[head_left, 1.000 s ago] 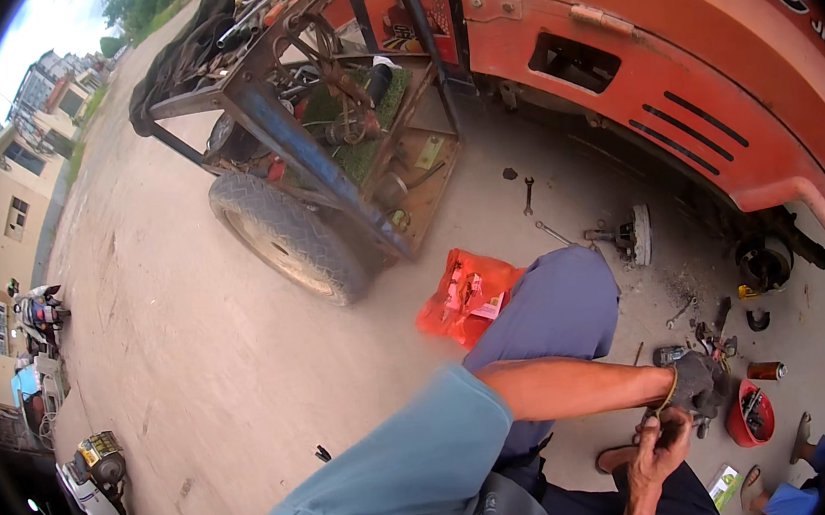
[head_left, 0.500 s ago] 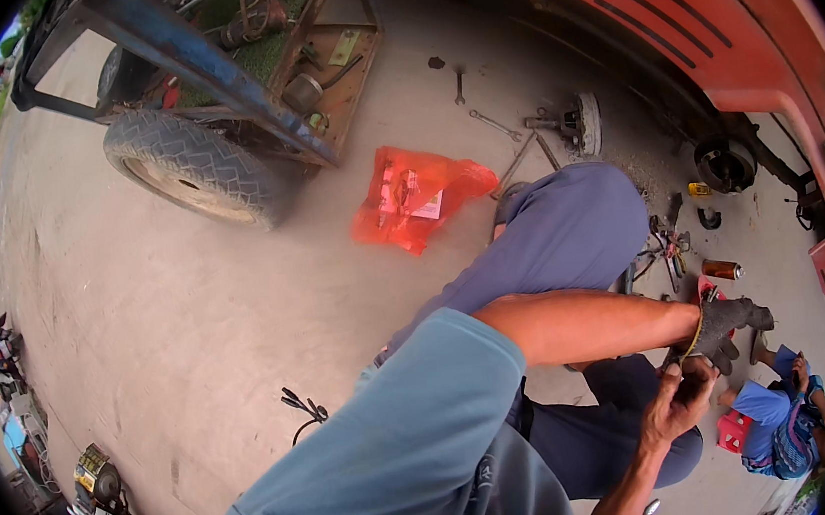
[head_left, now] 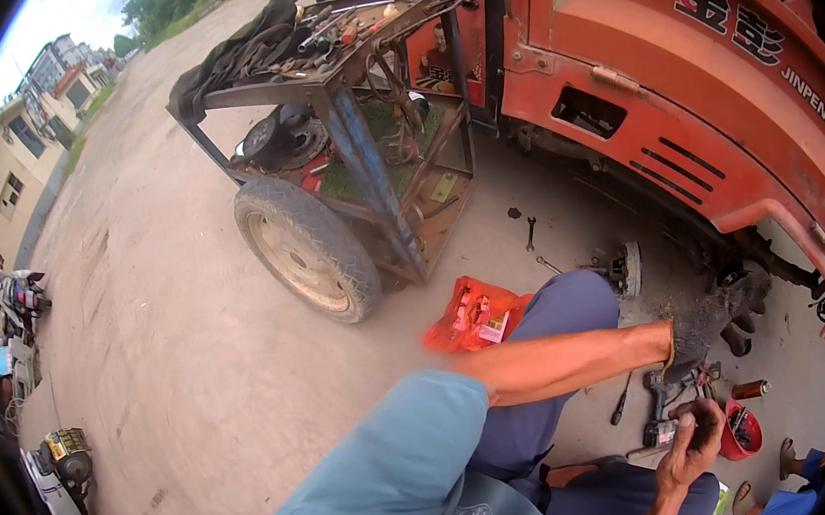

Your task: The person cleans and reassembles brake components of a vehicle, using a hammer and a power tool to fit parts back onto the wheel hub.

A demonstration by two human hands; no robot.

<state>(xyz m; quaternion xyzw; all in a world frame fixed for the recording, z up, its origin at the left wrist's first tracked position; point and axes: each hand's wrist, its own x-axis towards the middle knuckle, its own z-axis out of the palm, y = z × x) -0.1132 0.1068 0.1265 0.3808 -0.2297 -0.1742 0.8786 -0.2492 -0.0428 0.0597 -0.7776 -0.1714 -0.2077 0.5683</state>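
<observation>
My left hand, in a dark grey work glove, reaches out to the right with its fingers spread, slightly blurred, and nothing shows in it. Its wrist has a yellowish cuff edge. Lower down, my bare right hand is raised with the fingers loosely curled and apart from the thumb; no held thing is visible. Beside it lie a cordless power tool and a red bowl with small parts. A brown-orange can lies just beyond the bowl. A screwdriver rests on the ground near my knee.
A red vehicle body overhangs the right side. A wheeled metal tool cart stands ahead. Wrenches, a hub-like part and a red plastic bag lie beyond my knee. Another person is at lower right; motorbikes stand left.
My head view has swung up, bringing more of the cart and vehicle in. My right hand has come away from the glove's cuff, and my gloved left hand has stretched outward.
</observation>
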